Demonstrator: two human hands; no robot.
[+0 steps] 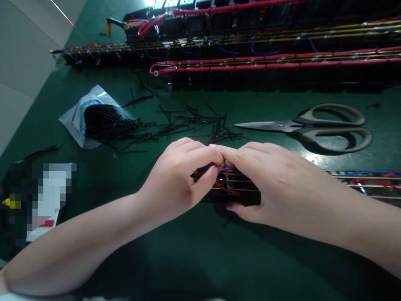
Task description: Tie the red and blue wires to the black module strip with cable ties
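Note:
A narrow black wired strip (pixel 247 193) with red and blue wires and brass-coloured rods lies across the green table beneath both hands. My left hand (pixel 184 175) is closed in a pinch, thumb against index finger, over the red wires (pixel 224 186). What sits between those fingertips is hidden. My right hand (pixel 278 179) spans the same strip, its thumb at the near edge and its fingers over the far side. Its index fingertip meets the left fingertips. Behind the hands lie loose black cable ties (pixel 216 125), spilling from an open clear plastic bag (pixel 73 119).
Grey-handled scissors (pixel 332 127) lie behind my right hand, blades pointing left. Long black assemblies with red cables (pixel 266 62) run along the back of the green table (pixel 175 255). At the left is a partly blurred white and red item (pixel 46 223).

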